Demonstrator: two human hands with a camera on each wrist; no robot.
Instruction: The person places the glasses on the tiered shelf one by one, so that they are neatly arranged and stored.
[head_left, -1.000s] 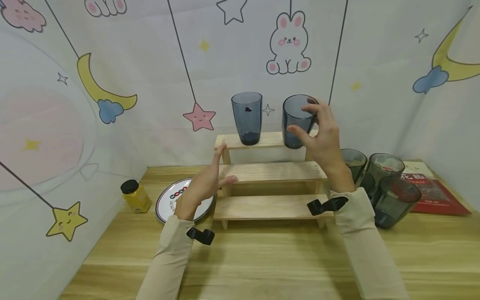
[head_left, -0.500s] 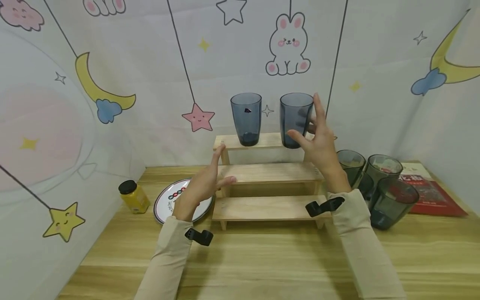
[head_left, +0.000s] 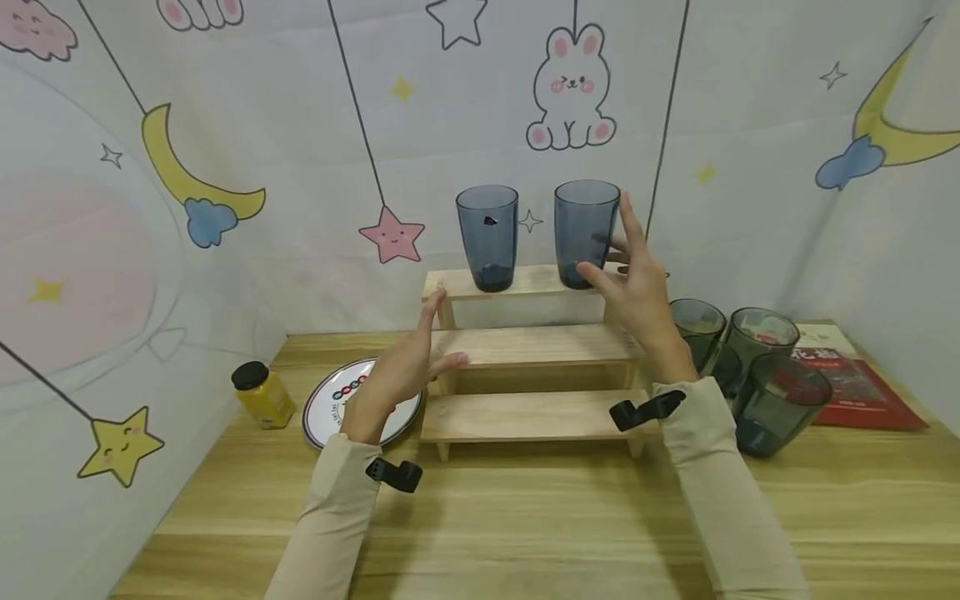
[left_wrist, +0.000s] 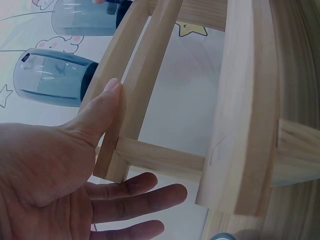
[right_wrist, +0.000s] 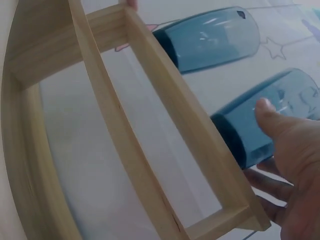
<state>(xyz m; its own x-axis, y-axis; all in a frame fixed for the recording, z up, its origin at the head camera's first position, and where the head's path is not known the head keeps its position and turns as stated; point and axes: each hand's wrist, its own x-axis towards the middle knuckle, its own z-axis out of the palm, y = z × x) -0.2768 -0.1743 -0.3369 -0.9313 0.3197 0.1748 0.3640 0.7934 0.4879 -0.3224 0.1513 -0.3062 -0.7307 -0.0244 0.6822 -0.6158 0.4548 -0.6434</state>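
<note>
Two blue tumblers stand side by side on the top board of a stepped wooden rack [head_left: 540,346]. My right hand [head_left: 641,296] holds the right-hand tumbler [head_left: 581,225], thumb on its near side low down and fingers round its far right side. In the right wrist view, this tumbler's dark base [right_wrist: 232,140] sits right at the board. The left tumbler [head_left: 487,237], with a small dark label near its rim, stands free of both hands. My left hand [head_left: 401,367] is at the rack's left end. Its thumb [left_wrist: 112,87] touches the top board's edge; the other fingers extend straight beside the end.
Several grey-green glasses [head_left: 783,404] stand close together right of the rack, by a red packet [head_left: 870,392]. Left of the rack are a white plate [head_left: 324,412] with a dark rim and a yellow jar [head_left: 266,400] with a black lid. A patterned cloth [head_left: 315,125] hangs behind.
My right hand has moved the right tumbler slightly up and back onto the top board, and its fingers have shifted from over the rim to the side. The left hand stays in place.
</note>
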